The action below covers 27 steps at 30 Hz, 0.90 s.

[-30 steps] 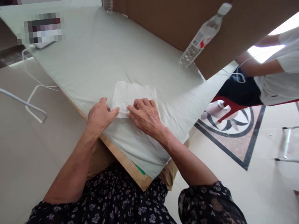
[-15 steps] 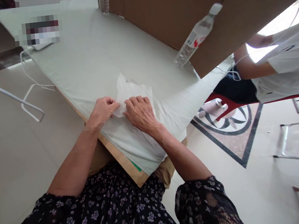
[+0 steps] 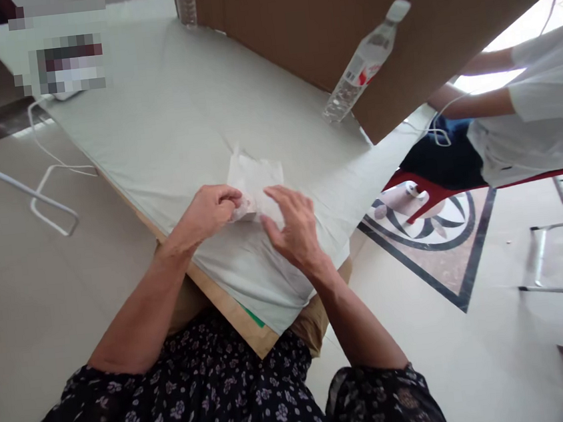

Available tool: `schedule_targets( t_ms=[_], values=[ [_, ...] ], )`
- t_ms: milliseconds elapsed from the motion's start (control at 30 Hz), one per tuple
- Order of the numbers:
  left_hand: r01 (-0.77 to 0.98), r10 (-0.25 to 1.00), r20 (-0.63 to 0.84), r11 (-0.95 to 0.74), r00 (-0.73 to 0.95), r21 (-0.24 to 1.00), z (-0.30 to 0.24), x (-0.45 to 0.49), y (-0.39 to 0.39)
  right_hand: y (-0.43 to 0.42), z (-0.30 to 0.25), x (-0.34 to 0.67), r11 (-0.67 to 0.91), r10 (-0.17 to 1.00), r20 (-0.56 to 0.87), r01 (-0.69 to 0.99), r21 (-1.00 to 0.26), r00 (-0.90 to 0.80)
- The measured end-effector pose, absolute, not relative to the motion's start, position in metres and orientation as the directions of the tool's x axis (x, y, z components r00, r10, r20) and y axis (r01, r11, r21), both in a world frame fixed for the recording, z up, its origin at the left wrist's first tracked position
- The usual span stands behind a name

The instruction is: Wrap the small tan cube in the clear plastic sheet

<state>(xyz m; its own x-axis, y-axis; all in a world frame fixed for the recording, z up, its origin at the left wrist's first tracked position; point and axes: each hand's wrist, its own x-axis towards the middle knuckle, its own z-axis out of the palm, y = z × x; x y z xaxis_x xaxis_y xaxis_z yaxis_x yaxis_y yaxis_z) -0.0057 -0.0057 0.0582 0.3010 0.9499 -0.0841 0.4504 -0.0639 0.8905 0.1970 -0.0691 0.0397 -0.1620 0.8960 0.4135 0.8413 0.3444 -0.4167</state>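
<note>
A thin, white, wrinkled sheet that looks like tissue paper (image 3: 257, 172) lies on the cloth-covered table (image 3: 166, 122) near the corner closest to me. At its left edge, my left hand (image 3: 213, 208) is closed in a pinch on a gathered bit of the sheet. My right hand (image 3: 294, 224) is at the sheet's right side with thumb and fingers apart, fingertips on or just over it. A part of the sheet near my left fingers is folded or bunched. Whether anything lies under it I cannot tell.
A large cardboard box (image 3: 287, 29) stands at the far side, with a clear plastic bottle (image 3: 364, 61) leaning by it and another bottle (image 3: 186, 3) at its left. A white cable (image 3: 42, 139) hangs at the table's left. A person in a white shirt (image 3: 546, 102) sits at right.
My right hand has lifted off the sheet and shifted right, its fingers spreading. My left hand has moved right, still pinching the sheet, whose left part is now drawn inward.
</note>
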Motion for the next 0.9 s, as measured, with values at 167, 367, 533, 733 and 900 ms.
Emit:
schedule_targets(
  t_ms=[167, 367, 533, 733, 900],
  values=[
    [0.686, 0.900, 0.226, -0.431, 0.372, 0.586, 0.046, 0.002, -0.013, -0.074, 0.028, 0.234, -0.033, 0.966, 0.175, 0.760, -0.648, 0.192],
    [0.687, 0.838, 0.340, -0.545, 0.427, 0.480, 0.037, 0.004, -0.016, -0.050, 0.015, 0.231, -0.150, 0.979, -0.002, 0.712, -0.686, 0.204],
    [0.711, 0.839, 0.269, -0.543, 0.472, 0.447, 0.043, 0.004, -0.017, -0.027, 0.003, 0.215, -0.065, 0.973, 0.098, 0.650, -0.757, 0.211],
    [0.742, 0.845, 0.203, -0.533, 0.495, 0.407, 0.048, 0.009, -0.014, -0.029, 0.010, 0.197, 0.045, 0.965, 0.182, 0.560, -0.828, 0.191],
    [0.740, 0.862, 0.130, -0.491, 0.491, 0.460, 0.052, 0.011, -0.010, -0.032, 0.025, 0.177, 0.074, 0.966, 0.192, 0.529, -0.846, 0.172]
  ],
)
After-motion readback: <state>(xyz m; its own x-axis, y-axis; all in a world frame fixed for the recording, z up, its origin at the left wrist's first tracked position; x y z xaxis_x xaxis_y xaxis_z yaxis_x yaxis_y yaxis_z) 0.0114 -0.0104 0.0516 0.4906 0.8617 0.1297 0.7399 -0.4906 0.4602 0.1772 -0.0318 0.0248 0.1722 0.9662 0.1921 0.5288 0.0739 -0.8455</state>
